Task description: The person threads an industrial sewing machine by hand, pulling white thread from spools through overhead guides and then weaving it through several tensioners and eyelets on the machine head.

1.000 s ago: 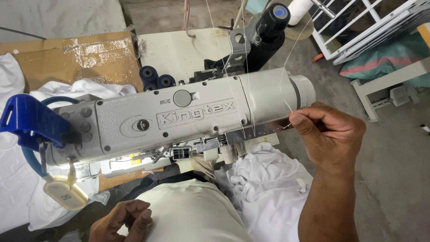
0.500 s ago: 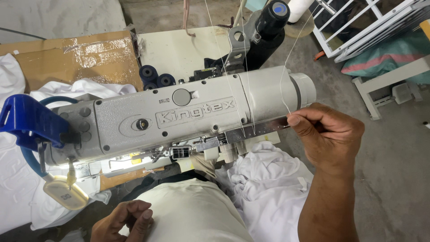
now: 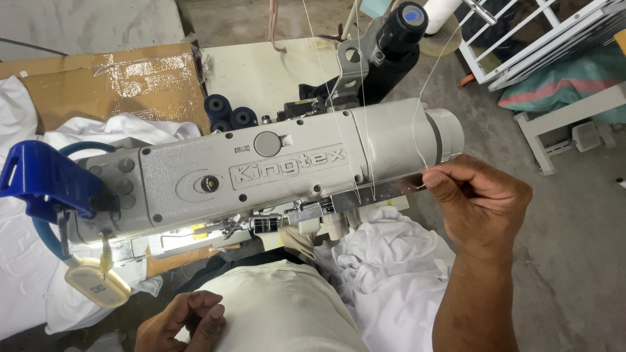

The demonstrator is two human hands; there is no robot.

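A grey industrial sewing machine [image 3: 280, 173] lies across the middle of the view. My right hand [image 3: 479, 202] is at the machine's right end, fingertips pinched on a thin white thread [image 3: 417, 124] that runs up toward the spool stand. My left hand [image 3: 186, 322] rests low in my lap, fingers curled, holding nothing I can see. White fabric [image 3: 391, 267] is bunched under the machine beside my right forearm. A thread guide bar [image 3: 385, 190] sits just left of my pinching fingers.
A blue plastic guard [image 3: 42, 179] caps the machine's left end, with a cream tag [image 3: 98, 283] hanging below. A cardboard box [image 3: 111, 81] stands behind, dark blue thread cones [image 3: 228, 111] beside it, a black motor [image 3: 398, 39] and a white metal rack [image 3: 541, 39] at the back right.
My right hand has shifted very slightly along the thread by the machine's right end. My left hand stays in my lap.
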